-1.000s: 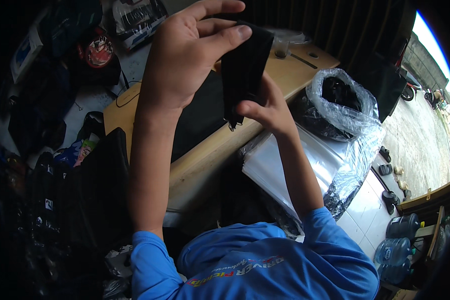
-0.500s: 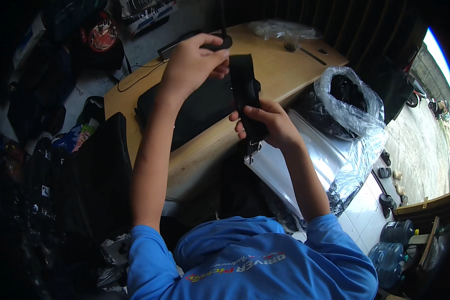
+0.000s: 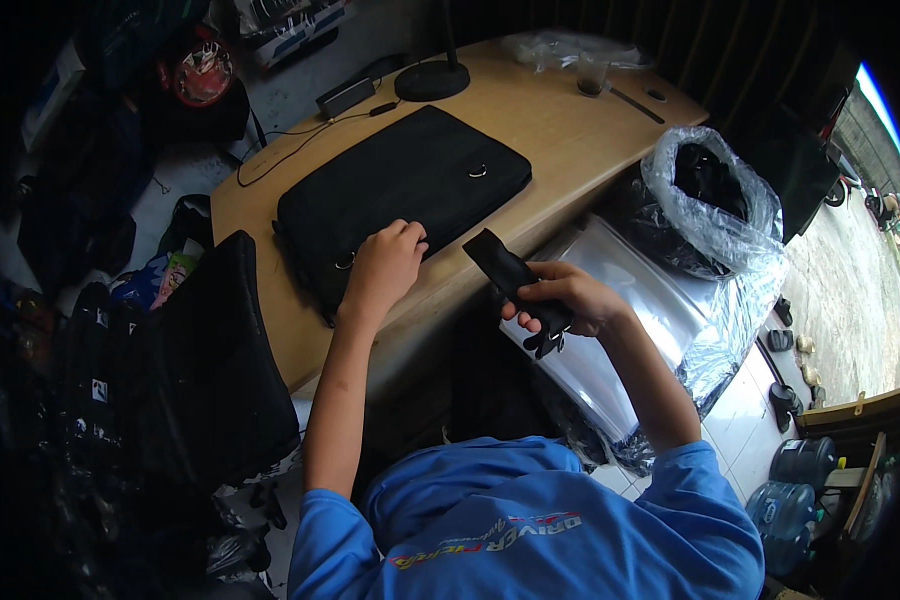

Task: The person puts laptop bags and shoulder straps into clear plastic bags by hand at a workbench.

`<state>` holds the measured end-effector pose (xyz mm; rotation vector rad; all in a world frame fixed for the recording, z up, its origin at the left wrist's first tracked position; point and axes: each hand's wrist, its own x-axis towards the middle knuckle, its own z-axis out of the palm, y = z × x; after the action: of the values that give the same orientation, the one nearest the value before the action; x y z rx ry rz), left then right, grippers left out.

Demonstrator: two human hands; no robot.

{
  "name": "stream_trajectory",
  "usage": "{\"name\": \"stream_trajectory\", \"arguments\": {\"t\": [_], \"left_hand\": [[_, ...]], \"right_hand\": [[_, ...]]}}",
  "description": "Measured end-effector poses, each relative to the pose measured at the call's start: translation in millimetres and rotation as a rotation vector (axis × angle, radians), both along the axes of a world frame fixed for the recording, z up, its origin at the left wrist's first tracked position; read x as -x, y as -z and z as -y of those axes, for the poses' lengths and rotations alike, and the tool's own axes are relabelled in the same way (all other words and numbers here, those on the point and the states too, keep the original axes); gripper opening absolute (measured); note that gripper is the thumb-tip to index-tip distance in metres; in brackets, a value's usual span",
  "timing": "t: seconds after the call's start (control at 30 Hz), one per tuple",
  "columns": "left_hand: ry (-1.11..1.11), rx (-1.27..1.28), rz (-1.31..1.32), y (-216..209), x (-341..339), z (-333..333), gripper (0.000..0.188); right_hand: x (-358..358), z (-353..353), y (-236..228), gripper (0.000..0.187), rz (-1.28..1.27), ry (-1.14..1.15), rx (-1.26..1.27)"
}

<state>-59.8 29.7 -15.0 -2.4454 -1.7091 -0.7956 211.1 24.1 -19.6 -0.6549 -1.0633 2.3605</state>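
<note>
My right hand [image 3: 578, 298] is closed around a folded black strap [image 3: 502, 263], which sticks out past the thumb toward the upper left. Dark clips [image 3: 548, 340] of the strap hang below the fingers. A flat black bag [image 3: 400, 180] with metal rings lies on the wooden desk. My left hand [image 3: 385, 265] is at the bag's near edge, its fingers curled together; the fingertips are hidden, so whether they grip anything does not show.
A lamp base [image 3: 432, 80] and a black power adapter [image 3: 346, 98] with its cable sit at the desk's far side, a cup [image 3: 591, 78] farther right. Plastic-wrapped goods [image 3: 630, 310] stand right of the desk. A black chair [image 3: 230, 350] is at the left.
My left hand has come down from the lamp base to the bag's near edge. My right hand has moved lower and right, tilting the strap to the left; more of the bag shows.
</note>
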Motion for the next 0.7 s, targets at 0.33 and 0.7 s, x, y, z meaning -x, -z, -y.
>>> {"name": "stream_trajectory", "arguments": {"t": [0.33, 0.7], "left_hand": [[0.095, -0.241, 0.232, -64.0, 4.2, -10.5, 0.006], [0.107, -0.271, 0.276, -89.8, -0.2, -19.5, 0.009]], "right_hand": [[55.3, -28.8, -22.7, 0.026, -0.269, 0.077, 0.305], [211.6, -158.7, 24.6, 0.020, -0.292, 0.534, 0.293]]}}
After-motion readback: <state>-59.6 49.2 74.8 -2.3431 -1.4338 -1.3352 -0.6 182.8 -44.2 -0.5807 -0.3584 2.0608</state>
